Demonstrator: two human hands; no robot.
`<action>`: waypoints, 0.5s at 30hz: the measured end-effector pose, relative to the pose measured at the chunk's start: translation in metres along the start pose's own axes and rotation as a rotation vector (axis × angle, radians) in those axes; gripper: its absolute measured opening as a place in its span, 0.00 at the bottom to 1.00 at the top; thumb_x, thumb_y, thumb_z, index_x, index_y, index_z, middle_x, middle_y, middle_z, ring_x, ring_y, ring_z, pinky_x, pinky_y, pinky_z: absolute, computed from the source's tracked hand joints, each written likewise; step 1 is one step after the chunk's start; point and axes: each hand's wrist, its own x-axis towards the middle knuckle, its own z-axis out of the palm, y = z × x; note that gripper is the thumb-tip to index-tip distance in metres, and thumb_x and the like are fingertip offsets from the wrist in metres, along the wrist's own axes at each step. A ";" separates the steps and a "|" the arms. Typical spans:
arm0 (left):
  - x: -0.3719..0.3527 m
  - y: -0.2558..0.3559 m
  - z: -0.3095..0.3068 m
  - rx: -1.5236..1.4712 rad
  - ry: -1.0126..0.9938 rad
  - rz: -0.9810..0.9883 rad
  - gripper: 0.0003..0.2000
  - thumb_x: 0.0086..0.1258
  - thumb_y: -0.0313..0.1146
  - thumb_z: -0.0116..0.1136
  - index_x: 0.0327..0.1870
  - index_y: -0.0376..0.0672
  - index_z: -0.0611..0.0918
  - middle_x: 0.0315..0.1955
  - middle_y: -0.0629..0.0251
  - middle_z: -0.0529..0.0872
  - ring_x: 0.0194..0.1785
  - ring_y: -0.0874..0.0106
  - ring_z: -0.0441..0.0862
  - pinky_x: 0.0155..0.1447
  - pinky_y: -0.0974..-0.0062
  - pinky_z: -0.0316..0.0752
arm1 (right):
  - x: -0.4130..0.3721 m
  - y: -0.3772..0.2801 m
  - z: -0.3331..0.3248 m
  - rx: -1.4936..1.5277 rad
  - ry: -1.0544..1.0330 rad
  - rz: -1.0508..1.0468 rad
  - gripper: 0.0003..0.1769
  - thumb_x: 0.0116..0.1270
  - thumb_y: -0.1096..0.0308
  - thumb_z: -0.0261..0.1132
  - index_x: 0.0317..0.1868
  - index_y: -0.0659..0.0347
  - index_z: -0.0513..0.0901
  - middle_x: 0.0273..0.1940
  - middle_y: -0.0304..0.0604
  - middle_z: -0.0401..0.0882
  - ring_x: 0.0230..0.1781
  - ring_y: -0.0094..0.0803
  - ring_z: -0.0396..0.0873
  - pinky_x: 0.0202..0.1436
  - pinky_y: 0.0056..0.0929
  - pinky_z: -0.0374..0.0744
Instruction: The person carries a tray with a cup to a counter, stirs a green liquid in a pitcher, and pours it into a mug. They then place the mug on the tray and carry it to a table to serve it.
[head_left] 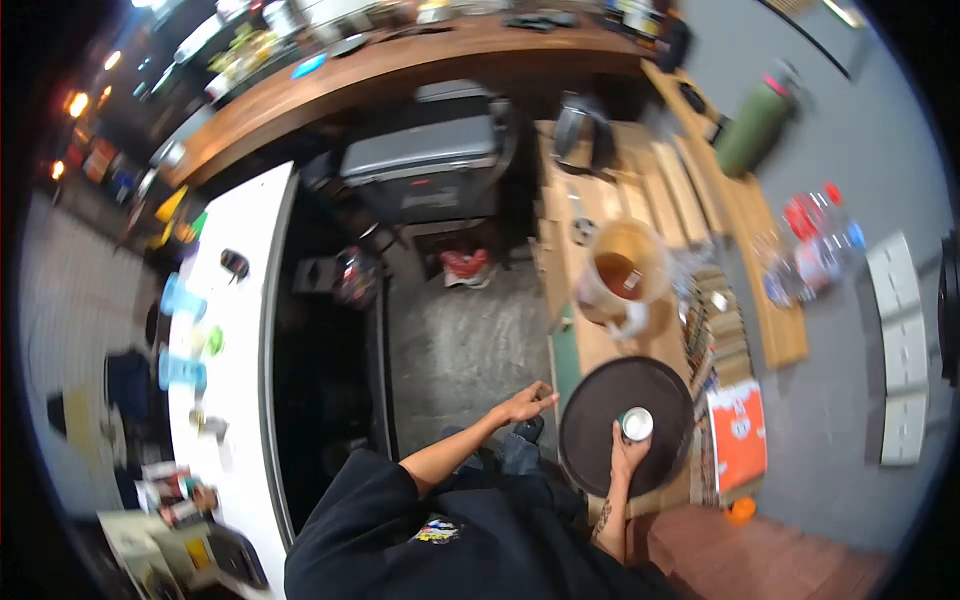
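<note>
My right hand point(628, 455) is wrapped round a small round container with a white top point(637, 424), over a round dark tray point(592, 440). The blur hides whether that white is a lid or the contents. My left hand point(524, 403) is held just left of the tray's rim, fingers apart and nothing in them. Beyond the tray stands a big clear pitcher point(648, 262) with reddish-brown liquid in it, its handle turned toward me.
An orange booklet point(738, 438) lies right of the tray. A green bottle point(752, 125) and plastic bottles point(815, 255) are at the right. A white counter point(240, 400) with blue cups point(183, 372) runs along the left. A grey cooler box point(425, 165) sits under the wooden counter point(480, 38).
</note>
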 end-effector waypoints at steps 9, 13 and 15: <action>-0.164 -0.048 -0.131 -0.274 0.418 0.222 0.26 0.69 0.47 0.62 0.63 0.44 0.72 0.52 0.53 0.79 0.56 0.64 0.77 0.59 0.65 0.74 | -0.029 -0.125 0.208 -0.168 -0.741 -0.405 0.29 0.46 0.72 0.79 0.49 0.66 0.78 0.40 0.45 0.83 0.42 0.30 0.80 0.49 0.31 0.78; -0.245 -0.037 -0.180 -0.386 0.716 0.357 0.34 0.63 0.44 0.68 0.68 0.46 0.68 0.61 0.54 0.73 0.67 0.62 0.69 0.67 0.64 0.69 | -0.102 -0.183 0.323 -0.151 -1.101 -0.528 0.28 0.45 0.68 0.80 0.46 0.66 0.80 0.40 0.48 0.85 0.42 0.34 0.84 0.48 0.33 0.80; -0.286 -0.031 -0.203 -0.249 0.899 0.403 0.36 0.61 0.43 0.70 0.69 0.45 0.67 0.61 0.54 0.72 0.67 0.60 0.69 0.68 0.62 0.67 | -0.150 -0.206 0.372 -0.134 -1.236 -0.645 0.28 0.44 0.67 0.81 0.47 0.65 0.80 0.39 0.49 0.84 0.42 0.39 0.84 0.46 0.34 0.80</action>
